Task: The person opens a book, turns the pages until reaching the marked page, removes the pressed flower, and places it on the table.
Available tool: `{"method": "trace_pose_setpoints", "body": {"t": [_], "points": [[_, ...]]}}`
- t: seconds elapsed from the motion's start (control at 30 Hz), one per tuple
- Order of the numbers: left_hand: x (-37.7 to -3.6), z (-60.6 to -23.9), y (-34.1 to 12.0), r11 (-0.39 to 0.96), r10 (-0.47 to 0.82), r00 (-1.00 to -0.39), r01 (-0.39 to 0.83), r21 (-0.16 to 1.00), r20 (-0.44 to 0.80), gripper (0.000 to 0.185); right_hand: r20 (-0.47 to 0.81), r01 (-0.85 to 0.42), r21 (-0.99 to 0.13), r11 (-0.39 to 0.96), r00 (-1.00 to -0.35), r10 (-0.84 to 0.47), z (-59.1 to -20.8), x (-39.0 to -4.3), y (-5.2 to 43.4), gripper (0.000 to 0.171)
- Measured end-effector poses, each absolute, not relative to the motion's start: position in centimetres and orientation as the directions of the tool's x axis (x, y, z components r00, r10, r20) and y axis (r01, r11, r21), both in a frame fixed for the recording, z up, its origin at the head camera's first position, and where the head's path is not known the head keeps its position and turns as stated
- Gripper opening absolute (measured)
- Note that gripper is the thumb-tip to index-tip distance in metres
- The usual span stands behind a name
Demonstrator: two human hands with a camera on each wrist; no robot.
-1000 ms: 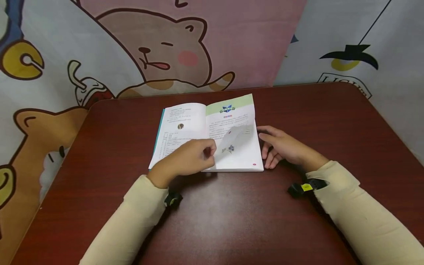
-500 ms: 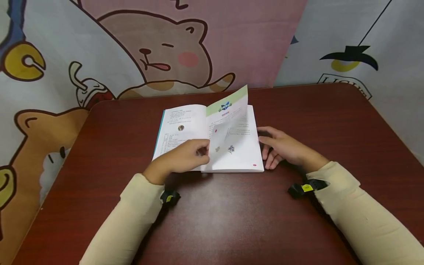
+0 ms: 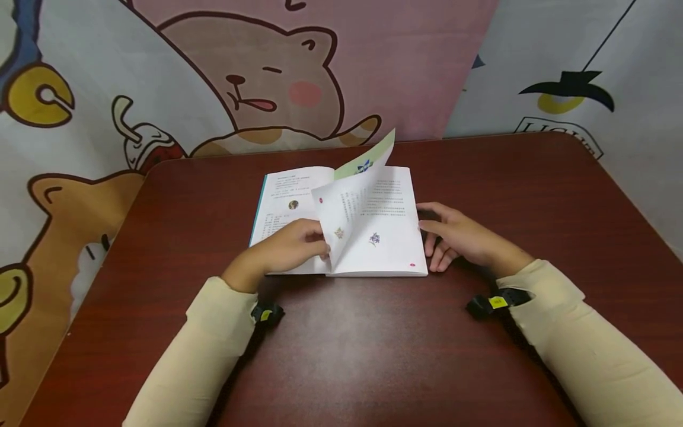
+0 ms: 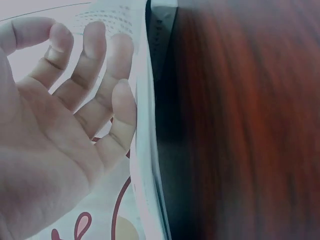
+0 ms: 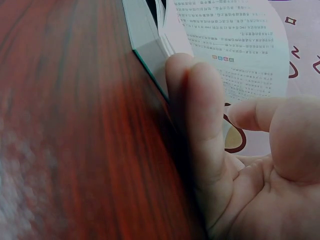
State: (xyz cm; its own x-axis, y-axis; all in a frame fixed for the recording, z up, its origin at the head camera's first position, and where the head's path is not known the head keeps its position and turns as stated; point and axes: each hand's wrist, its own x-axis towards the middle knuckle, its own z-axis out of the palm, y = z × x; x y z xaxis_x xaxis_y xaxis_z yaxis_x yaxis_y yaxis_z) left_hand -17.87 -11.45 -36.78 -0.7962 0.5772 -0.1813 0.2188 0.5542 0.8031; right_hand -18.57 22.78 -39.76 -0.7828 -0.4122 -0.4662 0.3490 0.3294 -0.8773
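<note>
An open book (image 3: 389, 249) with a teal cover edge lies on the table. One of its right-hand pages (image 3: 341, 219) is lifted and bends over toward the left, its green-topped far corner standing up. My left hand (image 3: 285, 246) pinches this page near its lower edge, over the left side of the book. In the left wrist view the thumb (image 4: 32, 31) meets the index finger, the other fingers loosely bent. Beside the book's right edge rests my right hand (image 3: 461, 237), fingers relaxed, fingertips right at the page block. Its index and thumb show in the right wrist view.
The dark red-brown wooden table (image 3: 363, 344) carries the book near its far side. Behind it hangs a cartoon-printed cloth (image 3: 411, 65). Black wrist devices (image 3: 488, 302) sit at both sleeve cuffs.
My left hand has moved left, drawing the page with it. The page curls further over, baring more of the printed page beneath. My right hand stays in place.
</note>
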Motion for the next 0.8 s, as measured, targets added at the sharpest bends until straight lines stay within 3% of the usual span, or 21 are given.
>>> {"method": "trace_pose_setpoints", "body": {"t": [0.3,0.5,0.7,0.8], "points": [[-17.9,-36.4,-11.9,0.625,0.498,-0.846,0.196,0.755,-0.193,0.019,-0.468,0.353,-0.877,0.327,-0.781,-0.413,-39.9,-18.7,22.7,0.059],[-18.1,-36.5,-12.4,0.588,0.515,-0.833,0.172,0.79,-0.202,0.036,-0.464,0.35,-0.879,0.323,-0.784,-0.412,-39.8,-18.7,22.7,0.06],[-18.3,-36.8,-13.5,0.644,0.451,-0.874,0.179,0.744,-0.18,0.053,-0.464,0.348,-0.878,0.328,-0.784,-0.412,-39.9,-18.7,22.7,0.06],[-18.5,-37.0,-14.2,0.655,0.414,-0.899,0.187,0.732,-0.14,0.047,-0.462,0.347,-0.879,0.327,-0.786,-0.411,-39.9,-18.6,22.8,0.06]]}}
